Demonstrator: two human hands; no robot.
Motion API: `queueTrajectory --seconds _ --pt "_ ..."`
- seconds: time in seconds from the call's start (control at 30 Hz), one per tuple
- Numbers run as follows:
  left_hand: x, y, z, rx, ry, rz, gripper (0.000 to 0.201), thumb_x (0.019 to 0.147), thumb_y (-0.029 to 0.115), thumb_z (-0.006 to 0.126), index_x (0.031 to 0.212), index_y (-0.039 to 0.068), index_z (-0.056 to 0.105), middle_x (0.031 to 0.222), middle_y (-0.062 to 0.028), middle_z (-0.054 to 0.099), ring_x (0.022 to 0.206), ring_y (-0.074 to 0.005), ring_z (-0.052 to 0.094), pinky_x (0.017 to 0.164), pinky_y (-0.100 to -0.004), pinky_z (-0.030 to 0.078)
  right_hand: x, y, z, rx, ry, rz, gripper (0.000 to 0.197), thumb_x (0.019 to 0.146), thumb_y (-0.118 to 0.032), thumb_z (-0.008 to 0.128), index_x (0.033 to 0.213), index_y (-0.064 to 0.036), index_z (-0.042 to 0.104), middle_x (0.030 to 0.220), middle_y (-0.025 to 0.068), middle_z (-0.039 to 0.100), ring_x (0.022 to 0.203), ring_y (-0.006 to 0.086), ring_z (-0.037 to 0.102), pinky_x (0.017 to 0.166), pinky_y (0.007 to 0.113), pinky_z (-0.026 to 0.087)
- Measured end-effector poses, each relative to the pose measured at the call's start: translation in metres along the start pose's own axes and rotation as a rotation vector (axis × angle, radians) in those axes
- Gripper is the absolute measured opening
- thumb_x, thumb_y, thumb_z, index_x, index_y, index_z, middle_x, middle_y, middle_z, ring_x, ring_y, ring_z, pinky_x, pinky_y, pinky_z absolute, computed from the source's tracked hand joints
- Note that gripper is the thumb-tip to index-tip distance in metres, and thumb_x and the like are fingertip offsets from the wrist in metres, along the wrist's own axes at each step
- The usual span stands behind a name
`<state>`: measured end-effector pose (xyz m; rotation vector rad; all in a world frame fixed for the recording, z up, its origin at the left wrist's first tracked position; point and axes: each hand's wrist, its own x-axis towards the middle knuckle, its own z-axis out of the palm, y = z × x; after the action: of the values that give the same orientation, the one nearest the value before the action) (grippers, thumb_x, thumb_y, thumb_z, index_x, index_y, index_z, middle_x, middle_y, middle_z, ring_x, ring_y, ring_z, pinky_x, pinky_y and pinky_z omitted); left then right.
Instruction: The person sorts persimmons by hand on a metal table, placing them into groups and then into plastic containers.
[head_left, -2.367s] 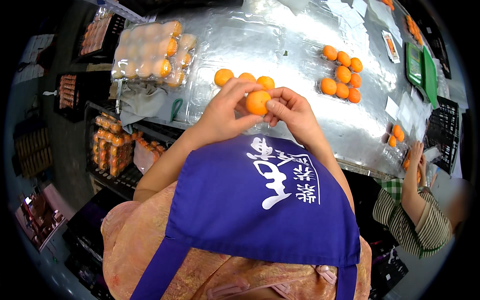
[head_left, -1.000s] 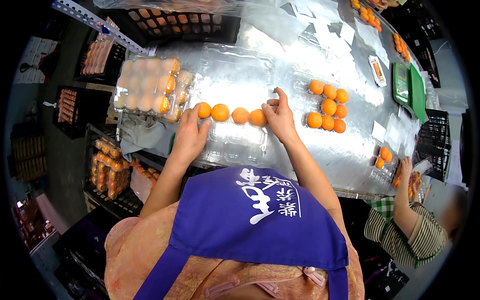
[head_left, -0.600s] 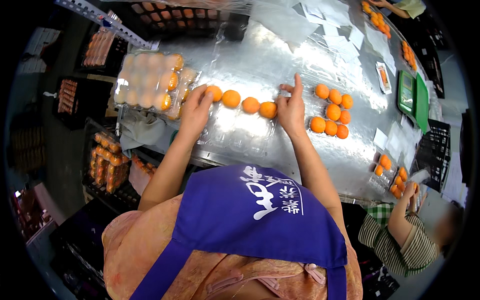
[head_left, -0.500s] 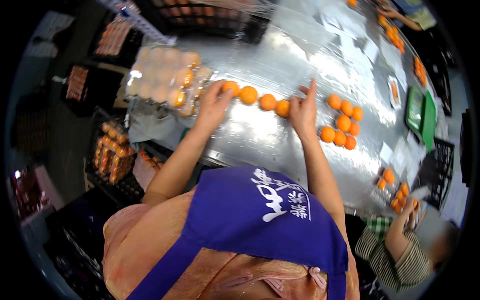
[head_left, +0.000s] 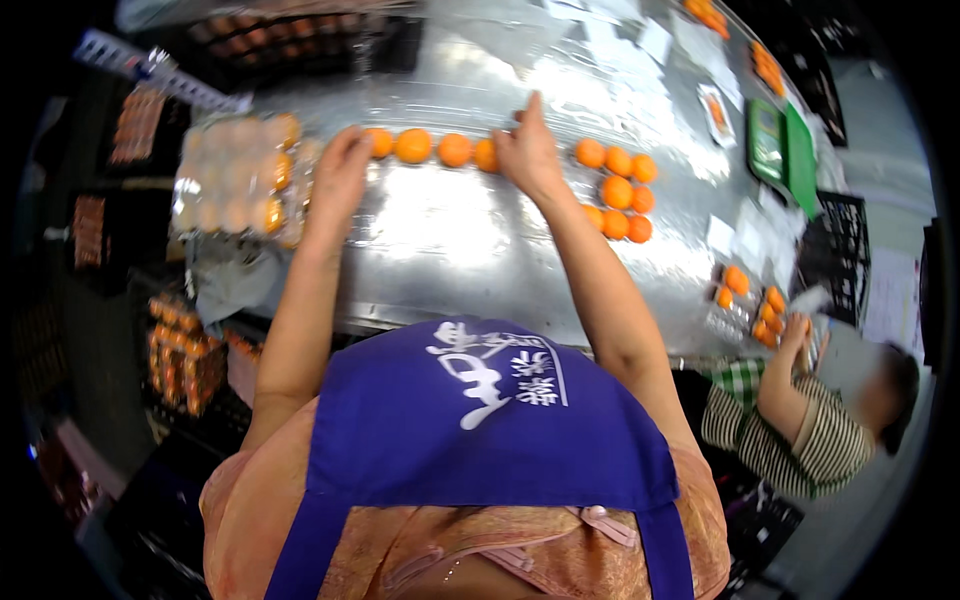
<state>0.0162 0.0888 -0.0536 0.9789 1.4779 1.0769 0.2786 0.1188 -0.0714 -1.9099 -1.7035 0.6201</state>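
A row of mandarins (head_left: 413, 146) runs from side to side on the shiny metal table, between my two hands. My left hand (head_left: 343, 163) has its fingers curled at the left end, against the outermost mandarin. At the other end, my right hand (head_left: 530, 150) presses the last mandarin, its index finger pointing straight away from me; part of that fruit is hidden. Just right of my right forearm lies a loose cluster of mandarins (head_left: 617, 192), one partly covered by the arm. Clear plastic packs of fruit (head_left: 232, 172) are stacked left of my left hand.
Crates of packed fruit (head_left: 185, 365) stand off the table's left edge. A dark crate (head_left: 300, 45) sits at the far left. Papers (head_left: 655, 40), a green case (head_left: 768, 140) and small packs lie rightward. A co-worker (head_left: 785, 430) handles mandarins at the near right.
My view has shifted, so the table appears farther left and higher. Both hands stay at the ends of the mandarin row. My right forearm now covers part of one loose mandarin.
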Motion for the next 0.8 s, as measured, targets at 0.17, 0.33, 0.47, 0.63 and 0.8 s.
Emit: queueTrajectory --seconds 0.17,0.33,0.47,0.63,0.8 --pt "0.024 -0.005 0.006 0.034 -0.051 -0.022 0.049 0.1 0.033 0.061 0.137 0.002 0.056 0.128 -0.0059 0.062 0.114 -0.0139 0.055 0.091 -0.0284 0.043 0.006 -0.008 -0.02 0.104 -0.034 0.083 0.086 0.087 -0.018 0.069 0.147 0.0178 0.018 0.122 0.0395 0.056 0.111 0.0495 0.06 0.095 0.048 0.05" --pt "0.025 0.006 0.015 0.086 -0.043 -0.06 0.053 0.1 0.033 0.06 0.139 -0.002 0.054 0.134 -0.0126 0.06 0.119 -0.0194 0.055 0.097 -0.0316 0.044 0.003 -0.008 -0.027 0.045 -0.061 0.091 0.088 0.088 -0.021 0.069 0.146 0.0188 0.016 0.117 0.0397 0.058 0.106 0.0495 0.061 0.093 0.048 0.051" --pt "0.026 -0.003 0.012 0.06 -0.088 -0.083 0.051 0.1 0.034 0.06 0.136 -0.002 0.056 0.132 -0.0116 0.06 0.119 -0.0197 0.056 0.096 -0.0317 0.044 -0.007 -0.01 -0.032 0.069 -0.087 0.113 0.09 0.088 -0.025 0.069 0.146 0.0198 0.017 0.121 0.0395 0.056 0.11 0.0496 0.06 0.095 0.048 0.05" --pt "0.032 -0.025 0.029 0.17 -0.119 0.037 0.051 0.099 0.034 0.059 0.133 -0.003 0.057 0.13 -0.0151 0.06 0.12 -0.0237 0.056 0.101 -0.0335 0.043 -0.006 0.03 -0.027 0.021 0.086 0.092 0.088 0.089 -0.027 0.069 0.147 0.0176 0.02 0.133 0.0389 0.049 0.124 0.0476 0.052 0.105 0.047 0.044" --pt "0.049 -0.024 0.054 0.261 -0.144 0.068 0.05 0.1 0.036 0.059 0.137 0.002 0.056 0.13 -0.0078 0.061 0.115 -0.0173 0.057 0.089 -0.0314 0.047 0.0 0.032 -0.054 0.134 0.055 0.231 0.079 0.091 -0.018 0.065 0.147 0.0167 0.021 0.134 0.0392 0.048 0.124 0.0479 0.052 0.105 0.046 0.044"
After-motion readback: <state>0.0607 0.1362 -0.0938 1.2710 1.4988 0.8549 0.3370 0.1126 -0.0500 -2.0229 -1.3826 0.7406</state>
